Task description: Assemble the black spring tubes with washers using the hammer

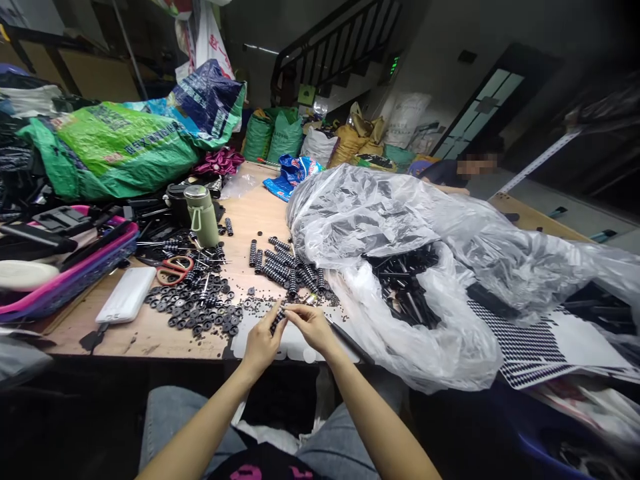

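Above the table (245,217), left hand (261,341) clamps a half-hidden ribbed piece (277,322); unclear whether right hand (313,328) grips.

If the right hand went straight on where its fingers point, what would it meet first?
Probably the black-and-white piece in the left hand; the right hand has its fingertips right by it, though depth leaves contact unclear.

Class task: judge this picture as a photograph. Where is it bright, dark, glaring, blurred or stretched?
Head view: the tabletop, left hand and right hand are well lit, while below the tabletop it is nearly black; head view: whitish glare streaks the clear plastic bag; head view: the right edge looks smeared and stretched, and the background door leans.
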`<action>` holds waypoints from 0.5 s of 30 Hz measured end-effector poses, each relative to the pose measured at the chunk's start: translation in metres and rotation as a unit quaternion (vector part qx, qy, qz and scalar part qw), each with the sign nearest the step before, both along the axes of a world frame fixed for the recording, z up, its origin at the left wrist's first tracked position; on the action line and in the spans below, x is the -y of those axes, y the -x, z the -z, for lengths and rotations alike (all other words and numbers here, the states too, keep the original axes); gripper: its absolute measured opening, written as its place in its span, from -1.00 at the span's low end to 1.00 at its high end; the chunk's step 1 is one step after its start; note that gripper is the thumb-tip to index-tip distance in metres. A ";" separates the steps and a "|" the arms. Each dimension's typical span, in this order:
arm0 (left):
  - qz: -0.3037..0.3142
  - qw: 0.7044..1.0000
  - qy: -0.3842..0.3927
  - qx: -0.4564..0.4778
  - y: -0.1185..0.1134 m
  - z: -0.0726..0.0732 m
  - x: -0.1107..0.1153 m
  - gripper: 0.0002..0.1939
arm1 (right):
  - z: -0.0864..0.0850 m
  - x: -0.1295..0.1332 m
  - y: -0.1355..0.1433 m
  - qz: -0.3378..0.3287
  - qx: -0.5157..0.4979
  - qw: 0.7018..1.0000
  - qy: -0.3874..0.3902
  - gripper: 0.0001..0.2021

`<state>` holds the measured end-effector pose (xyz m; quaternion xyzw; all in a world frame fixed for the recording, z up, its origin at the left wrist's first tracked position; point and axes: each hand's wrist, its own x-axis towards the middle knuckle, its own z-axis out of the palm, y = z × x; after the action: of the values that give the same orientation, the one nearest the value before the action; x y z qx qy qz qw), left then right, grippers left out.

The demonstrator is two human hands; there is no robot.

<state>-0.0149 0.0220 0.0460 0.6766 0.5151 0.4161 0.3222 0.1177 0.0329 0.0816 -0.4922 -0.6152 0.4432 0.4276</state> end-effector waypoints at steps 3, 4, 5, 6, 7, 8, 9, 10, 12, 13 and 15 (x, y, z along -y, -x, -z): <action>-0.017 0.999 -0.005 0.050 -0.006 0.014 -0.004 -0.56 | -0.003 0.007 -0.008 -0.017 0.092 0.994 -0.058 -0.73; -0.016 0.998 -0.002 0.062 -0.008 0.019 -0.005 -0.57 | -0.004 0.004 -0.017 -0.011 0.126 0.989 -0.076 -0.70; -0.012 0.997 0.005 0.070 -0.009 0.023 -0.005 -0.59 | -0.005 -0.001 -0.031 0.011 0.166 0.982 -0.089 -0.69; -0.010 0.997 0.015 0.077 -0.009 0.026 -0.005 -0.60 | -0.006 -0.010 -0.050 0.053 0.220 0.970 -0.092 -0.68; -0.011 0.996 0.027 0.082 -0.008 0.028 -0.005 -0.61 | -0.008 -0.020 -0.073 0.113 0.274 0.951 -0.089 -0.66; -0.014 0.995 0.039 0.086 -0.007 0.030 -0.005 -0.61 | -0.010 -0.033 -0.099 0.193 0.350 0.914 -0.064 -0.65; -0.019 0.994 0.049 0.091 -0.006 0.030 -0.004 -0.61 | -0.012 -0.045 -0.125 0.267 0.434 0.860 -0.018 -0.64; -0.025 0.993 0.057 0.097 -0.005 0.029 -0.003 -0.60 | -0.014 -0.057 -0.151 0.304 0.458 0.835 0.003 -0.62; -0.036 0.991 0.068 0.107 -0.003 0.025 -0.002 -0.59 | -0.018 -0.077 -0.196 0.341 0.483 0.806 0.035 -0.60; -0.040 0.990 0.072 0.112 -0.002 0.023 -0.001 -0.58 | -0.018 -0.083 -0.213 0.349 0.489 0.798 0.048 -0.58; -0.048 0.989 0.077 0.120 0.000 0.018 0.001 -0.57 | -0.016 -0.089 -0.235 0.359 0.497 0.787 0.071 -0.57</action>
<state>-0.0152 0.0215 0.0280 0.5693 0.5351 0.4688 0.4121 0.3525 0.1222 0.0981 -0.8587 -0.4883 -0.0056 0.1553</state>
